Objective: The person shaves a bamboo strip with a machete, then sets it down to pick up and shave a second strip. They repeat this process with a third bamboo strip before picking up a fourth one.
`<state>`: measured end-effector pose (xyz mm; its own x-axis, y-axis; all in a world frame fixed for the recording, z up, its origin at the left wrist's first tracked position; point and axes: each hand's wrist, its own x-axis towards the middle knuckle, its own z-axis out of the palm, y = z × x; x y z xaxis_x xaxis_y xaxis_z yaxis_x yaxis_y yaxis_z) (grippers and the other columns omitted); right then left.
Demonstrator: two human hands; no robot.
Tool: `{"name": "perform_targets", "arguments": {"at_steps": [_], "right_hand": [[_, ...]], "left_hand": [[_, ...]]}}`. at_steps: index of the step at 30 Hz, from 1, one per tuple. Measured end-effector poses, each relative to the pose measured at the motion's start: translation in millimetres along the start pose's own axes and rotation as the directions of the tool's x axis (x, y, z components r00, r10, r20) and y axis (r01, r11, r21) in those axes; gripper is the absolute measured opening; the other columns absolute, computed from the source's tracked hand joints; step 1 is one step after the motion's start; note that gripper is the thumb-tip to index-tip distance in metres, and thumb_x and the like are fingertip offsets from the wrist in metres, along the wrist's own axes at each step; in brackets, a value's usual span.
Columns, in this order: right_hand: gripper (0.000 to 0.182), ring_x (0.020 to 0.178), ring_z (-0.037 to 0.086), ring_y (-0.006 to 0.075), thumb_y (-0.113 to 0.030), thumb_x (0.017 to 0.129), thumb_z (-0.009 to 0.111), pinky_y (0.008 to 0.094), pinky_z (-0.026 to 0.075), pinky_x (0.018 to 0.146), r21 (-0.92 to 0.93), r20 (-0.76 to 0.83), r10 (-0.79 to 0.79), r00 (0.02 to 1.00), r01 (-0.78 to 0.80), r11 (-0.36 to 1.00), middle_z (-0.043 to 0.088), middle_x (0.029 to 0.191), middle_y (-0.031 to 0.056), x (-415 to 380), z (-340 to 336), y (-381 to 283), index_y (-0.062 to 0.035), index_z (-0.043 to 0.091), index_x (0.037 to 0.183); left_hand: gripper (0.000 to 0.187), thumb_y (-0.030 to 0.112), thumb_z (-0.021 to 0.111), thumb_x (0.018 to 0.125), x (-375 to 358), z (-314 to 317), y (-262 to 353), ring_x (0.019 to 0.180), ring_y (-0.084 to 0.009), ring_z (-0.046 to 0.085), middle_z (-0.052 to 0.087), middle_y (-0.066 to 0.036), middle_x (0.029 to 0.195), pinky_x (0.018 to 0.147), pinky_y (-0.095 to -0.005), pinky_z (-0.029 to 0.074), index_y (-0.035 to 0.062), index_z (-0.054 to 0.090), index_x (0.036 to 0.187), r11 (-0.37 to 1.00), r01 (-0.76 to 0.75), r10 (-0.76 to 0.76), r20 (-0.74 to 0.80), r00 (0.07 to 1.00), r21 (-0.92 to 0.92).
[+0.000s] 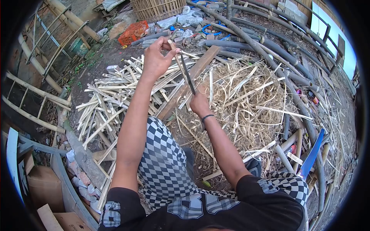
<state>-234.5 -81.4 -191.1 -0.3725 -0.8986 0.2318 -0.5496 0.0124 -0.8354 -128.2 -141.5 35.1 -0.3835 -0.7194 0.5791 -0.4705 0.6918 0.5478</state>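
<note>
My left hand is raised at the upper middle, its fingers closed on the top end of a thin bamboo strip. Lower and to the right, my right hand is wrapped round the handle of a long dark-bladed knife. The blade points up and lies close along the strip; whether they touch is hard to tell. Beneath both hands a wooden plank slants across the ground. Split bamboo strips are heaped on its left, and curly shavings on its right.
A woven basket and an orange crate stand at the back. Bamboo poles run along the right side. A blue saw blade is at the lower right. Cardboard boxes are at the lower left, beside a bamboo frame.
</note>
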Motion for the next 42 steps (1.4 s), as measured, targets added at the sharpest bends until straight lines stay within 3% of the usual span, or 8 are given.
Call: {"name": "perform_targets", "arguments": {"at_steps": [15, 20, 21, 24, 28, 34, 37, 42], "right_hand": [[0.031, 0.089, 0.065, 0.0488, -0.025, 0.096, 0.05, 0.0558, 0.051, 0.085, 0.158, -0.003, 0.013, 1.0, -0.013, 0.987, 0.066, 0.088, 0.0325, -12.2, -46.5, -69.4, 0.0012, 0.063, 0.107], [0.03, 0.088, 0.064, 0.0513, -0.021, 0.096, 0.049, 0.0547, 0.052, 0.081, 0.009, 0.078, 0.083, 0.993, -0.084, 0.996, 0.065, 0.089, 0.0336, 6.6, 30.0, 34.2, 0.004, 0.065, 0.102], [0.03, 0.09, 0.065, 0.0502, -0.02, 0.094, 0.049, 0.0542, 0.053, 0.082, -0.009, 0.091, 0.132, 0.987, -0.132, 0.991, 0.066, 0.093, 0.0337, 5.3, 24.8, 32.2, 0.0045, 0.067, 0.098], [0.028, 0.101, 0.066, 0.0452, -0.017, 0.091, 0.053, 0.0513, 0.052, 0.09, -0.223, 0.223, 0.184, 0.957, -0.134, 0.966, 0.068, 0.104, 0.0289, 7.8, 14.2, 18.6, 0.0001, 0.066, 0.11], [0.029, 0.089, 0.067, 0.0463, -0.02, 0.093, 0.052, 0.0524, 0.054, 0.083, -0.111, 0.117, 0.082, 0.99, -0.069, 0.991, 0.068, 0.091, 0.0304, -8.4, -19.1, -29.0, 0.0047, 0.062, 0.104], [0.027, 0.072, 0.063, 0.051, -0.021, 0.097, 0.049, 0.0574, 0.051, 0.069, 0.07, -0.097, -0.075, 0.992, 0.082, 0.994, 0.063, 0.073, 0.0312, -3.1, -28.7, -69.1, -0.0001, 0.061, 0.108], [0.028, 0.081, 0.066, 0.0487, -0.021, 0.096, 0.05, 0.0544, 0.054, 0.075, -0.031, 0.006, 0.053, 0.999, -0.052, 0.998, 0.067, 0.086, 0.0299, -4.4, 13.9, -0.6, -0.0001, 0.062, 0.111], [0.033, 0.095, 0.067, 0.047, -0.022, 0.092, 0.053, 0.0508, 0.055, 0.083, -0.158, 0.096, 0.212, 0.973, -0.195, 0.968, 0.069, 0.104, 0.0285, -13.5, 13.4, 28.7, 0.0013, 0.065, 0.111]], "left_hand": [[0.024, 0.009, 0.075, 0.087, 1.9, -5.2, -8.0, 0.091, -0.0106, 0.064, 0.066, -0.004, 0.095, 0.083, -0.0275, 0.058, 0.0018, 0.059, 0.103, 0.986, 0.03, -0.009, 0.128, 0.992, -0.164], [0.02, 0.011, 0.077, 0.086, 5.2, -10.2, -19.2, 0.084, -0.0105, 0.066, 0.07, -0.005, 0.088, 0.077, -0.0294, 0.055, 0.003, 0.061, 0.095, 1.0, 0.027, -0.027, -0.01, 1.0, -0.001], [0.019, 0.009, 0.073, 0.089, 4.2, -9.3, -24.4, 0.085, -0.0105, 0.066, 0.068, -0.006, 0.088, 0.075, -0.0287, 0.059, 0.0023, 0.058, 0.097, 0.948, 0.119, -0.109, 0.048, 0.993, -0.296], [0.019, 0.007, 0.071, 0.09, 5.6, -11.4, -37.3, 0.085, -0.0105, 0.065, 0.066, -0.006, 0.087, 0.074, -0.0269, 0.06, 0.0015, 0.056, 0.099, 0.958, 0.096, -0.095, 0.017, 0.995, -0.272], [0.019, 0.007, 0.069, 0.092, 5.2, -16.1, -32.5, 0.096, -0.0095, 0.061, 0.058, 0.0, 0.096, 0.086, -0.0293, 0.06, 0.0063, 0.052, 0.102, 0.97, 0.122, -0.108, 0.079, 0.991, -0.208], [0.021, 0.007, 0.073, 0.089, 3.8, -10.1, -19.7, 0.086, -0.0101, 0.065, 0.065, -0.005, 0.089, 0.074, -0.027, 0.059, 0.0013, 0.056, 0.1, 0.949, 0.087, -0.074, 0.054, 0.996, -0.304], [0.02, 0.012, 0.069, 0.093, 5.9, -10.8, -18.8, 0.092, -0.0073, 0.058, 0.057, 0.0, 0.096, 0.08, -0.0249, 0.057, 0.0054, 0.052, 0.102, 0.998, 0.014, -0.007, 0.112, 0.994, -0.059], [0.02, 0.008, 0.071, 0.09, 4.4, -9.3, -13.3, 0.082, -0.0095, 0.063, 0.064, -0.005, 0.087, 0.073, -0.0266, 0.056, 0.0027, 0.055, 0.099, 0.968, 0.06, -0.04, 0.085, 0.996, -0.242]]}}
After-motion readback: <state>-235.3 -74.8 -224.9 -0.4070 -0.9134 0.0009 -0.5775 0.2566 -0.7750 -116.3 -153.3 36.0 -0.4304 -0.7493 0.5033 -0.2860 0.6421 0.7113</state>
